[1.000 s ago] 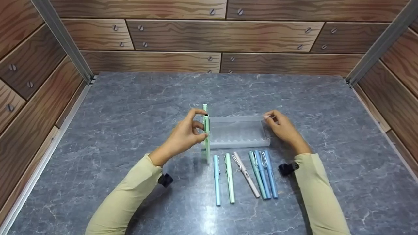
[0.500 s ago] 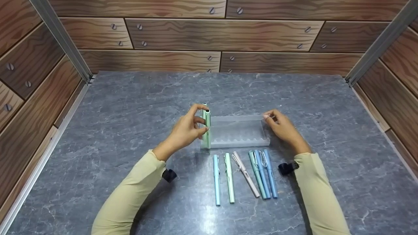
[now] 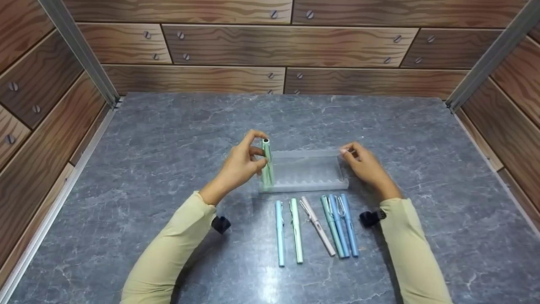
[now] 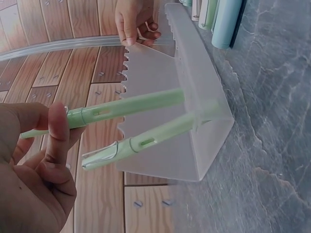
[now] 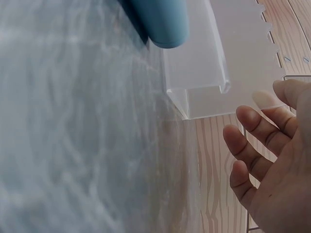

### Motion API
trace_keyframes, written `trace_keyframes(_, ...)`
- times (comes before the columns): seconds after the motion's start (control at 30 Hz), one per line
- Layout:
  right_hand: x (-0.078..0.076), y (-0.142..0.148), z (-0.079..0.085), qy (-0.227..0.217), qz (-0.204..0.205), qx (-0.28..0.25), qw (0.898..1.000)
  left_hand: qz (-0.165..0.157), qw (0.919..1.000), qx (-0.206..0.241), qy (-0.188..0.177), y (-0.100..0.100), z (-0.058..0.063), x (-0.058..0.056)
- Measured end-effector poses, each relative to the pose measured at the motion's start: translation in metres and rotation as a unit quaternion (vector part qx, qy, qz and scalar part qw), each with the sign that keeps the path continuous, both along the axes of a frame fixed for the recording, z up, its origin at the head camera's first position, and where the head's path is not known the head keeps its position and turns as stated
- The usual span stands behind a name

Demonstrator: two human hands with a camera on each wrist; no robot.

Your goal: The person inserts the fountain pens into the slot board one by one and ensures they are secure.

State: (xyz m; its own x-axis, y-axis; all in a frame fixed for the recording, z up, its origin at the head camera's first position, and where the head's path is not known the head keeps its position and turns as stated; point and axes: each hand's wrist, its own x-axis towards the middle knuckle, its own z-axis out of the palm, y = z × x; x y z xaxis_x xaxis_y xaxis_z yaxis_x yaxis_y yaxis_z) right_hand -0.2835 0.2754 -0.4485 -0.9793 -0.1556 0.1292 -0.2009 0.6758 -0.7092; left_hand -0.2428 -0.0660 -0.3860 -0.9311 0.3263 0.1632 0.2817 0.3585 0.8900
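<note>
The left wrist view shows a slim, light-green cylindrical pen (image 4: 131, 105) pinched in the left hand (image 4: 36, 179), beside a second light-green pen with a silver clip (image 4: 165, 130) leaning in a clear plastic rack with scalloped edges (image 4: 155, 73). A second ago the held pen stood in front of the rack; now it is nearer the worktop's (image 3: 190, 126) far edge, at the rack's left end, nearly covering the second pen in the head view. I cannot tell whether its lower end touches the rack. The right hand (image 3: 365, 164) still pinches the rack's far right corner. Toward the worktop's near edge, unmoved, lie a light-blue pen (image 3: 280, 233), a pale-green pen (image 3: 296, 230), a greyish-pink pen (image 3: 318, 226), a teal pen (image 3: 333, 227) and two blue pens (image 3: 349, 228).
</note>
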Motion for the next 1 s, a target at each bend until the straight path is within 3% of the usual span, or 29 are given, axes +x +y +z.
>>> trace_keyframes(0.27,0.001,-0.001,-0.002,0.005,0.001,-0.005,1.0,0.012,0.9999,-0.007,0.002,0.005,-0.001,-0.006)
trace_keyframes(0.63,0.002,-0.001,-0.002,-0.009,0.0,0.005,1.0,0.018,0.9992,-0.033,-0.012,0.009,-0.011,-0.014)
trace_keyframes(1.0,0.001,-0.001,0.0,-0.003,-0.004,-0.007,1.0,0.011,0.9994,-0.033,-0.003,0.009,-0.015,-0.018)
